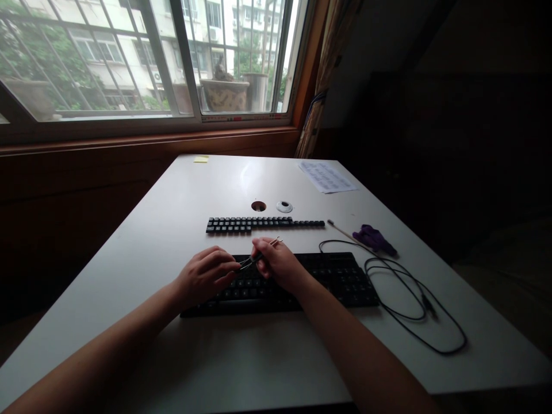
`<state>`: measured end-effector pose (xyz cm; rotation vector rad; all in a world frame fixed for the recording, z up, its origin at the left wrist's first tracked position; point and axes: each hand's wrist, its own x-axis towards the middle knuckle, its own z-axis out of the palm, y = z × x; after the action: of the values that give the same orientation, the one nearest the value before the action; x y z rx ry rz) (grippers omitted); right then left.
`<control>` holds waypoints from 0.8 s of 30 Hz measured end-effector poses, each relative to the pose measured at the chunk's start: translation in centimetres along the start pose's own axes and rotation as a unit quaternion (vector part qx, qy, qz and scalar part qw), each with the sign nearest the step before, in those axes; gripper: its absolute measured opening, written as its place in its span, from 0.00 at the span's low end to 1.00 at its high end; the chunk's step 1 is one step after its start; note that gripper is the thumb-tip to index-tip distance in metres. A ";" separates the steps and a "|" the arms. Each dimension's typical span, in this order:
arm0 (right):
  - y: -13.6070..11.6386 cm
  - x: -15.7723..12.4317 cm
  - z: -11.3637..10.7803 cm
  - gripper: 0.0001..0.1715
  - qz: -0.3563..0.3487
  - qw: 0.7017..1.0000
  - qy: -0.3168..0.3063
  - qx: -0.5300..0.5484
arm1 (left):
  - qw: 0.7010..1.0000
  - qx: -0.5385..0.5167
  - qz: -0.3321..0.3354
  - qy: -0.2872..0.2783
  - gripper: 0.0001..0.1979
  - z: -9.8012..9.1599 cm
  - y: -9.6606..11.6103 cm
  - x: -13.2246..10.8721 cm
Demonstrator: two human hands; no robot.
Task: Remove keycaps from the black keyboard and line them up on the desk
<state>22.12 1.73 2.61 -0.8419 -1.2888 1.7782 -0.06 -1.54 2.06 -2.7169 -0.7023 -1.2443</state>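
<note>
Right hand clamped on keycap puller; left hand at wire tips, finger grip unclear; keycaps rowed, probably for order.

Keycaps too small, sheet blurred, nothing readable

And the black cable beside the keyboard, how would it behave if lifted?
The cable probably bends easily, as it lies in loose loops. It looks thin, so likely light. Lifting might tug the keyboard, which it seems to reach.
</note>
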 end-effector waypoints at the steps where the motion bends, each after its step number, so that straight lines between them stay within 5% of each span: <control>1: -0.1 -0.1 0.0 0.22 0.001 1.000 0.000 -0.005 | 1.000 0.001 0.003 0.000 0.16 0.0 0.0 -0.1; 17: 0.1 0.0 0.4 0.22 0.027 0.999 0.034 -0.012 | 0.998 0.008 0.004 -0.058 0.14 0.1 0.2 0.0; 24: 0.2 0.1 0.0 0.22 -0.010 1.000 0.006 0.003 | 0.989 -0.101 -0.103 -0.030 0.10 -0.1 0.5 0.5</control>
<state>22.04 1.75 2.38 -0.8324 -1.2798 1.7591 0.34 -1.84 2.52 -2.9176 -0.9324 -1.3474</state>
